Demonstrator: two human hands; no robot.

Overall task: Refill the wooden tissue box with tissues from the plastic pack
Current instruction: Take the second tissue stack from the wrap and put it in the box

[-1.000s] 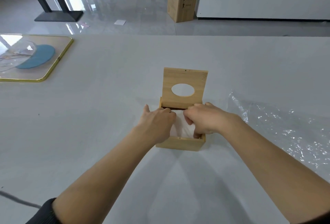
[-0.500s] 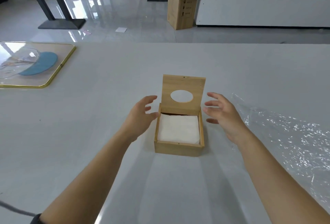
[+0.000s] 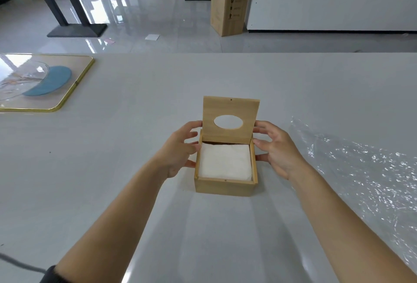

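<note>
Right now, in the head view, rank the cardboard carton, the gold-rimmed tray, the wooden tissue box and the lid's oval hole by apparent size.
1. gold-rimmed tray, partly cut off
2. wooden tissue box, lid included
3. cardboard carton, though it stands much farther away, so likely bigger in reality
4. oval hole

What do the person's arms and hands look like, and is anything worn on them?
Both forearms are bare. The left hand and right hand carry no gloves, and no rings or watch can be seen. Only at the bottom edge, a dark sleeve covers the left arm near the elbow. No sleeve shows on the right arm.
</note>
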